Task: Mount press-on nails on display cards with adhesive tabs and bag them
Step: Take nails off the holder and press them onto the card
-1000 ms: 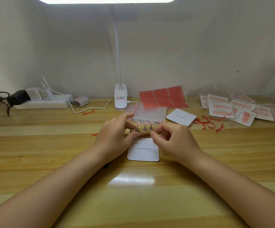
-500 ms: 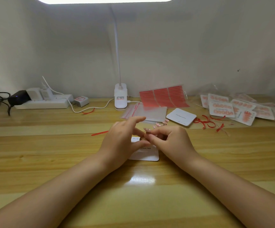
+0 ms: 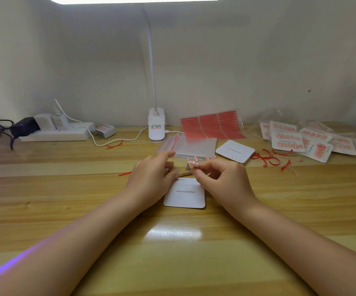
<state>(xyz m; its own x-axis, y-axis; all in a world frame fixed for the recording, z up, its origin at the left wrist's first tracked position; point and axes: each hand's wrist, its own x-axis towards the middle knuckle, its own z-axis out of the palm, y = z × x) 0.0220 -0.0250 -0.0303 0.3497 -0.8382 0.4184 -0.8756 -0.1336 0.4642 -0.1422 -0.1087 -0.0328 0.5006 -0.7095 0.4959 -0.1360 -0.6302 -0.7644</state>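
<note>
Finished packs (image 3: 300, 140) pile up far right, but this card (image 3: 185, 194) lies bare (nothing mounted) while the right hand (image 3: 222, 180) fingers pinch one nail (image 3: 192, 163), left hand (image 3: 151, 178) loose.

The desk (image 3: 66, 199) is wood with a glossy finish that reflects the lamp light near its front edge. The card (image 3: 185, 194) looks like matt white paper. The bags (image 3: 191, 145) are clear, shiny plastic. The lamp base (image 3: 156, 127) near the back edge is smooth white plastic.
</note>
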